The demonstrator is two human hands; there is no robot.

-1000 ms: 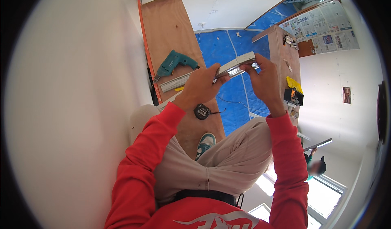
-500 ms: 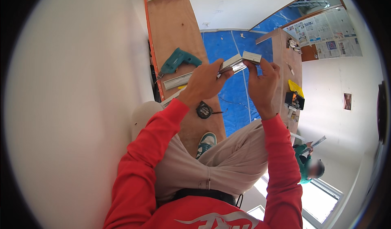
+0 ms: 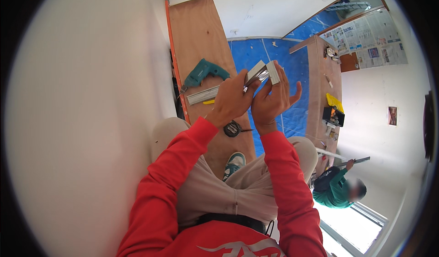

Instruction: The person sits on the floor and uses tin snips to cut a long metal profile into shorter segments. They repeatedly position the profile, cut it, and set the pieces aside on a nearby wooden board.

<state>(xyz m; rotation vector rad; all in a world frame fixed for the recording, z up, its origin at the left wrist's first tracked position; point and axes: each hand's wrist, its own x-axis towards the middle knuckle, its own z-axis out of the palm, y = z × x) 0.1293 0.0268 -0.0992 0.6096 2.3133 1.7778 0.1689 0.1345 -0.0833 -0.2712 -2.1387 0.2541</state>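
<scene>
My left hand (image 3: 229, 96) is closed around a silvery metal channel (image 3: 255, 71) in front of me. The channel's short end piece (image 3: 273, 72) stands bent up at an angle, with a notch between it and the longer part. Against that end piece lies my right hand (image 3: 270, 105), its fingers behind it and the thumb near the notch; the little finger sticks out. A ribbed metal length (image 3: 203, 95) emerges on the other side of my left hand, over the plank. Near it lie a teal power drill (image 3: 201, 74) and a black tape measure (image 3: 232, 129).
The wooden plank (image 3: 194, 26) has an orange metal edge (image 3: 170, 37). Blue sheeting (image 3: 249, 51) covers the floor. A wooden bench (image 3: 315, 74) at right carries a black box (image 3: 333, 116) and tools. A person in green (image 3: 336, 190) holds a metal strip (image 3: 359, 160) at lower right.
My right hand has moved left and turned, its fingers now behind the end piece. That piece has swung more upright. The person in green has come further into view.
</scene>
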